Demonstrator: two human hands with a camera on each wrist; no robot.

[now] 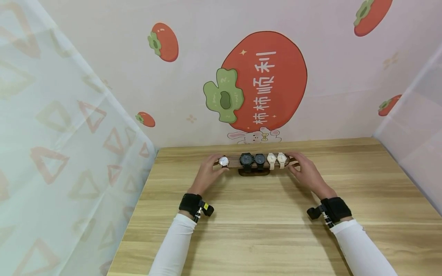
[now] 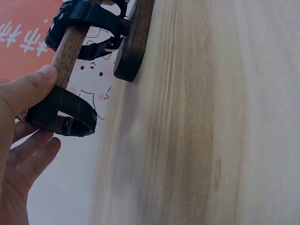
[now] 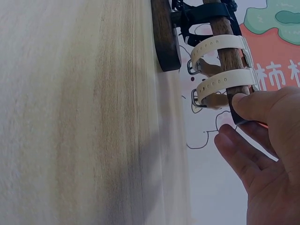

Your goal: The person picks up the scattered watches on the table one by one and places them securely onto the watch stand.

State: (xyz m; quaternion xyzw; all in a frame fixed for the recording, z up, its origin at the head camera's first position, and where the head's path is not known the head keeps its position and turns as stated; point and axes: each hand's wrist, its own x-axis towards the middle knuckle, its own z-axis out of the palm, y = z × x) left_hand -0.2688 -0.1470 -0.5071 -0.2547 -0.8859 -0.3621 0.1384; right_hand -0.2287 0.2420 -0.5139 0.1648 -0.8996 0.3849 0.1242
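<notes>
A wooden watch stand (image 1: 235, 162) stands at the back of the table, its crossbar raised on a dark base (image 1: 253, 173). On the bar's left end hangs a white-faced watch with a dark strap (image 2: 70, 112). Toward the middle are a large black watch (image 1: 246, 160) and a smaller black one (image 1: 259, 160). Two cream watches (image 1: 271, 159) hang at the right. My left hand (image 1: 206, 172) pinches the left end of the bar around the white-faced watch, thumb in front. The right hand (image 1: 308, 172) grips the bar's right end beside the outer cream watch, some fingers apart below.
A wood-grain table (image 1: 255, 234) spreads in front of the stand. Close behind it rises a wall covering (image 1: 193, 99) with persimmon drawings. Another patterned sheet (image 1: 76, 165) borders the left side, and a pale one (image 1: 418, 126) the right.
</notes>
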